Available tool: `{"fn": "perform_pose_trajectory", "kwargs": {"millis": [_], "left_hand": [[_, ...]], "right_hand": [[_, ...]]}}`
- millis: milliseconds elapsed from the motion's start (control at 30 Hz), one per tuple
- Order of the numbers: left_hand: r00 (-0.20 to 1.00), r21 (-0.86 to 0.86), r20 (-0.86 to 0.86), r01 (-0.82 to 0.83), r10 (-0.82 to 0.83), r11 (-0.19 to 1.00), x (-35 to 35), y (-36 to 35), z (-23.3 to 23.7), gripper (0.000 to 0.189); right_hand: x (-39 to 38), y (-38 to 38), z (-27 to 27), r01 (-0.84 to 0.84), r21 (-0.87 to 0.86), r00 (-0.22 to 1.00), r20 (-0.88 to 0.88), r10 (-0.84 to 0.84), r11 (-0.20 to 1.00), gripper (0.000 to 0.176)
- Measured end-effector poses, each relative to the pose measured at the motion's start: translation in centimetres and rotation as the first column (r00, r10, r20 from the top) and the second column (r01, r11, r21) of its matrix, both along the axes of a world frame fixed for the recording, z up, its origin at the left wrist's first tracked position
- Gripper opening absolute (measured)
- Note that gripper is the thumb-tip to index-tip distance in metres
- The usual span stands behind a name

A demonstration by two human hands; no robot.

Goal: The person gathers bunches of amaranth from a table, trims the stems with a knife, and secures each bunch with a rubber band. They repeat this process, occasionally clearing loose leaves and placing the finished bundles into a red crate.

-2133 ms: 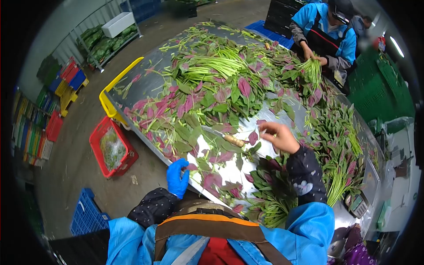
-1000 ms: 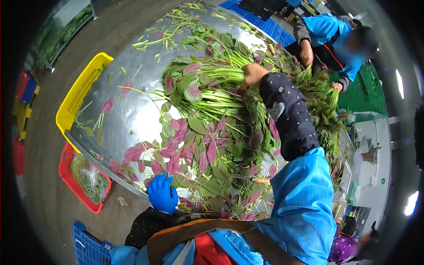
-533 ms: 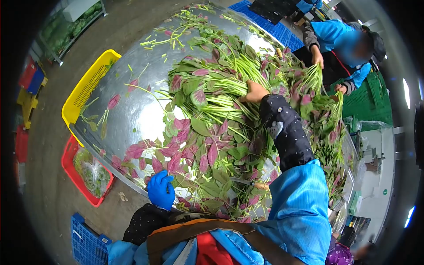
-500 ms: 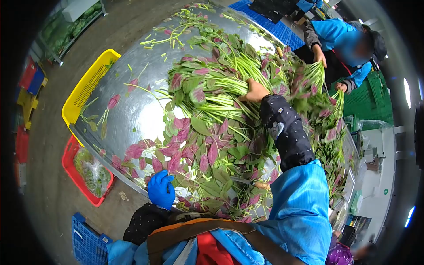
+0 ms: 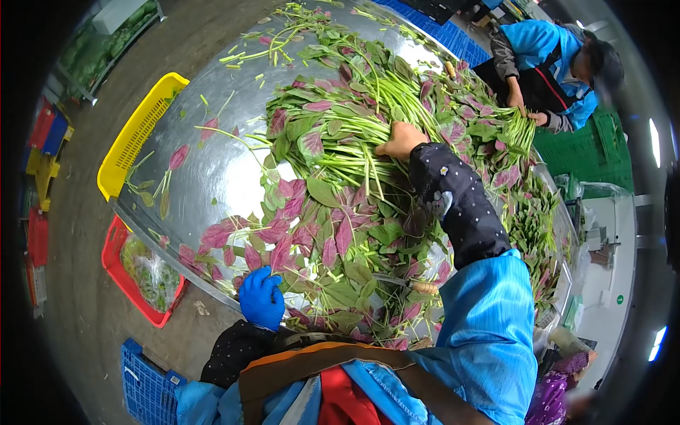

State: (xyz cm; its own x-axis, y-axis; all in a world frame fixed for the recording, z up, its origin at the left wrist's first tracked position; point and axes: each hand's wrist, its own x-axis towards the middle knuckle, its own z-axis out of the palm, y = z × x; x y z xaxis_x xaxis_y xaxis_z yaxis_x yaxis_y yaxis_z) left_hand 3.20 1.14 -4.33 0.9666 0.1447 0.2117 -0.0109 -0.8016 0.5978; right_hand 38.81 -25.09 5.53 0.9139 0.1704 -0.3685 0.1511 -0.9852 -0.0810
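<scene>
My right hand (image 5: pixel 404 140), bare, is closed round green stems in a big bunch of amaranth (image 5: pixel 333 134) with green and purple leaves, lying on the metal table (image 5: pixel 202 170). My left hand (image 5: pixel 261 299), in a blue glove, is at the table's near edge beside loose purple leaves (image 5: pixel 280 248). Its fingers are curled in, and what they hold, if anything, is hidden. Between my arms lies a knife (image 5: pixel 423 287) with a wooden handle, its blade partly among the leaves.
Across the table a co-worker (image 5: pixel 538 71) holds a bunch of amaranth stems (image 5: pixel 520 127) in both hands. A yellow crate (image 5: pixel 138 134) and a red crate (image 5: pixel 117 248) with bagged greens stand left. A blue crate (image 5: pixel 145 382) is at lower left, a green crate (image 5: pixel 588 149) at right.
My right hand has shifted slightly left on the stems. The co-worker's hands have come together, and the two bunches held apart are now one. My left hand has barely moved.
</scene>
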Motion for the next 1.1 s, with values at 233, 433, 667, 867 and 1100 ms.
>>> {"fn": "perform_pose_trajectory", "kwargs": {"millis": [233, 433, 667, 867, 1100], "left_hand": [[0.999, 0.010, -0.025, 0.022, -0.021, 1.000, -0.1, 0.4, 0.2, 0.020], [0.997, 0.008, -0.074, 0.036, -0.035, 0.999, -0.1, 0.7, 0.2, 0.018], [0.999, -0.009, -0.031, 0.033, -0.033, 0.999, -0.6, 1.1, 0.1, 0.019], [0.992, -0.268, 0.112, 0.085, -0.057, 0.960, 1.7, -0.3, 4.4, 0.027], [0.882, -0.928, 0.028, -0.152, -0.471, -0.339, 12.1, -9.0, 6.4, 0.054]], "right_hand": [[1.5, 1.4, 0.8, 0.026, 0.019, 0.996, -0.090, -0.024, 0.999, 0.068], [-1.3, 3.2, 0.4, -0.011, -0.119, 1.000, 0.026, 0.014, 0.993, 0.057], [0.1, 2.7, 0.6, -0.025, -0.102, 0.994, 0.102, 0.036, 0.994, 0.061], [0.1, 3.3, 7.0, -0.086, 0.107, 0.986, 0.149, 0.070, 0.990, 0.036], [-12.0, 6.9, 6.1, 0.084, 0.343, 0.989, 0.082, -0.119, 0.935, 0.064]]}}
